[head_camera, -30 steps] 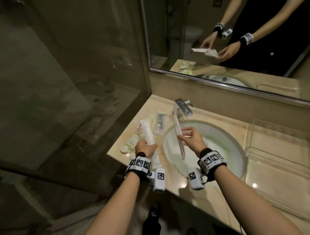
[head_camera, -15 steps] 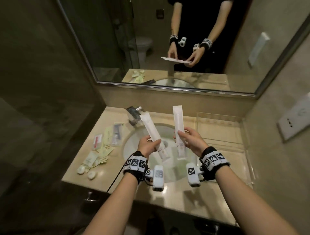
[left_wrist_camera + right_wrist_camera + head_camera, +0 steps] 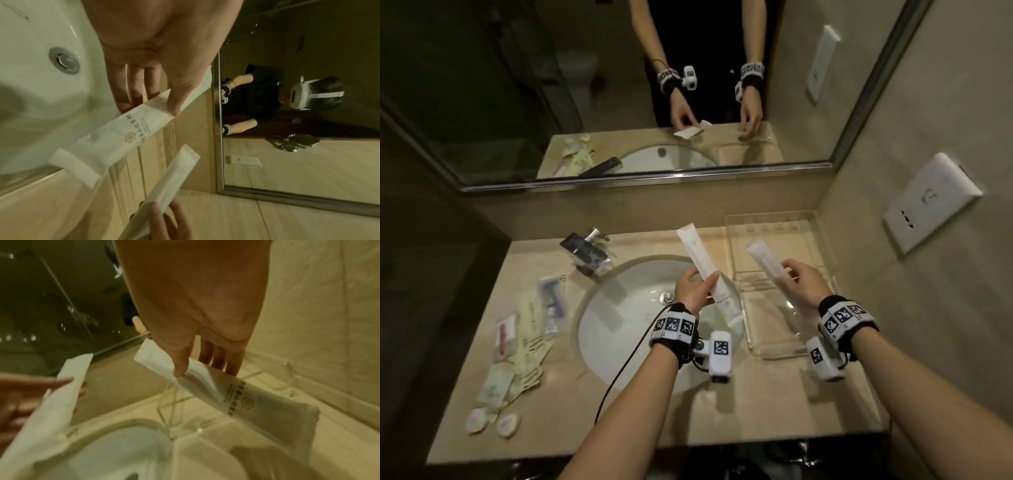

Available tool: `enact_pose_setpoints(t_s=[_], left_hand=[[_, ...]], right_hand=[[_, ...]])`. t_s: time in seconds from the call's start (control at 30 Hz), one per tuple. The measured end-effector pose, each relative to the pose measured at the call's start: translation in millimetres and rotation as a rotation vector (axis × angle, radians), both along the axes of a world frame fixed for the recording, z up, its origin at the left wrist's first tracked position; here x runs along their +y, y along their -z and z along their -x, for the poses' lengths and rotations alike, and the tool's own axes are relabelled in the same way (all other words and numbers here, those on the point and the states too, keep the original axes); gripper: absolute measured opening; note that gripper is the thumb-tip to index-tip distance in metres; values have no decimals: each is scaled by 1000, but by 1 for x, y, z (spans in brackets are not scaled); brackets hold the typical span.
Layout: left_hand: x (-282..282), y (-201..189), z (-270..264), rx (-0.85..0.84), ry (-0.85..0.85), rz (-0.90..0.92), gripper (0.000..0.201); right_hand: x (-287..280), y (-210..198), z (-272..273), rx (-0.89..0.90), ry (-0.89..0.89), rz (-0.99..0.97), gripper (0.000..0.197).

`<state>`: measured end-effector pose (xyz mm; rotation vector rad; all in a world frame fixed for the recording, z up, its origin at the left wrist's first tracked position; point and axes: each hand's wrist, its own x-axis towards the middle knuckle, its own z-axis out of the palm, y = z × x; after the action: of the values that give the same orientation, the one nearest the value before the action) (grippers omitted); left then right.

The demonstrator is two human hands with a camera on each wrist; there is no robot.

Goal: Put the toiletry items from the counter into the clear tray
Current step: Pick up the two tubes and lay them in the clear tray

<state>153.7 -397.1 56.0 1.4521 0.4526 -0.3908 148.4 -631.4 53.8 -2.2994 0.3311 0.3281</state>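
The right hand (image 3: 803,282) pinches a long white paper sachet (image 3: 765,262) above the clear plastic tray (image 3: 774,346), while left of the tray the left hand (image 3: 693,289) pinches a second long white sachet (image 3: 703,267).

White packet (image 3: 703,263) in each hand (image 3: 693,291) — above sink (image 3: 619,308)

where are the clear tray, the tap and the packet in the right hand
clear tray (image 3: 774,346), head view, bare floor near its front edge
tap (image 3: 585,253), head view, top of the spout
packet (image 3: 765,260), head view, middle of the part above the fingers
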Motion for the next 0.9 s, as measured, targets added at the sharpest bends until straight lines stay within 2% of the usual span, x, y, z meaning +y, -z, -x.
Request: enact_pose_setpoints(t_s=[0.23,0.4,0.6,0.7,0.8,0.87,0.9], left_hand=[[-22,24,-2,56,-34,-42,35],[-36,37,4,115,-82,-29,30],[-55,47,11,154,-128,-15,30],[-65,48,13,167,-170,9,23],[-75,47,16,174,-218,37,25],[-81,47,17,176,-218,60,25],[-83,47,18,177,-208,74,25]], right_hand=[[-32,58,16,255,-251,336,23],[-37,84,27,311,-433,421,26],[-47,89,35,161,-413,396,27],[-49,91,44,140,-418,341,27],[-54,92,53,144,-420,296,26],[-56,88,53,91,-320,224,22],[-58,85,50,38,-209,153,19]])
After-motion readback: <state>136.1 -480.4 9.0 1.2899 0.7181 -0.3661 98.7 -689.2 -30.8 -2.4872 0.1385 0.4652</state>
